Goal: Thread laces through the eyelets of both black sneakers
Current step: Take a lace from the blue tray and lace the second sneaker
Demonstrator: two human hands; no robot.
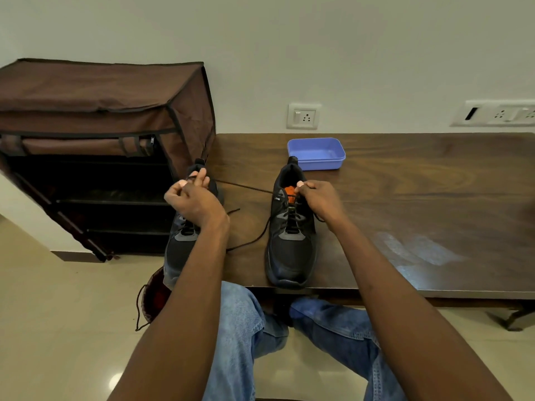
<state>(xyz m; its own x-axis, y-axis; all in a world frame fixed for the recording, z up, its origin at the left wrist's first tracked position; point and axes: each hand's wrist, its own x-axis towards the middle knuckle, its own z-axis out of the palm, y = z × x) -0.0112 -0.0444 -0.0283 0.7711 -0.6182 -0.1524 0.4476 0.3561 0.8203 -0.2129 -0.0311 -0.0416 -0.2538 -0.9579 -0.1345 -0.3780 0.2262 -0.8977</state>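
Note:
Two black sneakers stand on the wooden table (405,204), toes toward me. The right sneaker (291,256) has an orange tongue label and a black lace (246,186) crossing its lower eyelets. My right hand (317,198) pinches the shoe's upper eyelet edge by the tongue. My left hand (192,198) pinches the lace's far end, which runs taut from the right sneaker across to the left. The left sneaker (181,253) sits at the table's left edge, partly hidden by my left hand and forearm. A loose lace end (249,241) trails on the table between the shoes.
A blue plastic tray (317,154) stands behind the right sneaker. A brown fabric shoe rack (101,140) stands left of the table. A round dark object with a cord (153,302) lies on the floor below the left sneaker. My knees in jeans sit under the table edge.

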